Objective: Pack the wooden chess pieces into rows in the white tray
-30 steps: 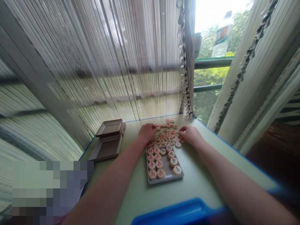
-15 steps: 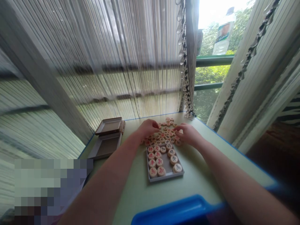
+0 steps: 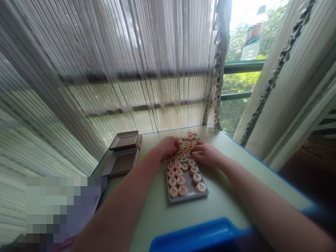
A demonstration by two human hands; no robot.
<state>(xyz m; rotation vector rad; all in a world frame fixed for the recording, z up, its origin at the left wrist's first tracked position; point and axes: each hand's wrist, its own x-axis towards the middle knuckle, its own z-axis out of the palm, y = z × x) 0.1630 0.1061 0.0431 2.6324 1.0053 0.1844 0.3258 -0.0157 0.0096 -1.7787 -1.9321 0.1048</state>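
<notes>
Round wooden Chinese chess pieces (image 3: 184, 151) with red and black characters lie in a loose heap toward the far side of the table. My left hand (image 3: 169, 145) is at the heap's left side, fingers curled down among the pieces; what is under them is hidden. On the right side, my right hand (image 3: 206, 152) reaches in with fingers stretched and somewhat apart, its tips touching pieces at the edge. Nearer to me stands a shallow grey box (image 3: 188, 200). Red-marked pieces (image 3: 180, 180) fill two columns at its left, and black-marked pieces (image 3: 196, 178) line its right side and top.
At the left lie an open grey tray (image 3: 122, 161) and a brown-edged case part (image 3: 125, 140) behind it. A blue plastic chair back (image 3: 195, 231) is at the front edge of the pale green table (image 3: 157, 213). Striped curtains (image 3: 147, 52) hang behind; a bottle (image 3: 253, 40) stands at the window.
My right hand has moved left and closer over the heap, its fingers spreading from a pinch. My left hand stays at the heap's left side. The pieces in the box look the same.
</notes>
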